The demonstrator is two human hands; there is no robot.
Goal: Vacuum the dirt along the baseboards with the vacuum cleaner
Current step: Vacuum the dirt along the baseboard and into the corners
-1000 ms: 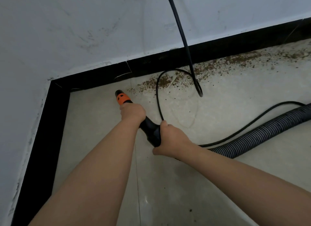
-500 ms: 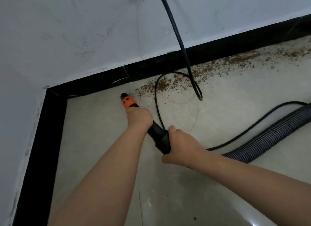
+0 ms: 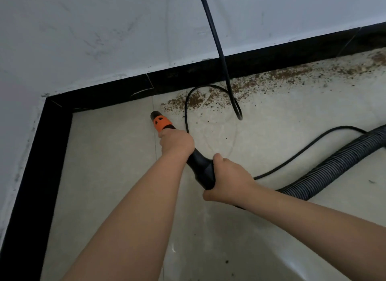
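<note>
Gripping the vacuum nozzle (image 3: 161, 122) with left hand (image 3: 176, 142), fingers curled round the smooth black tube just behind the orange collar. Gripping the wider black handle section with right hand (image 3: 227, 179), thumb on top. Trailing from under the right hand toward the right edge: ribbed, corrugated grey hose (image 3: 334, 165). Resting near the floor, tip pointing toward the glossy black baseboard (image 3: 117, 94), just short of the granular brown dirt (image 3: 261, 82) lying along it. Looping over the dirt: thin black cord (image 3: 217, 40), hanging down the scuffed white wall (image 3: 94, 29). Showing pale, smooth floor tile (image 3: 104, 165).
</note>
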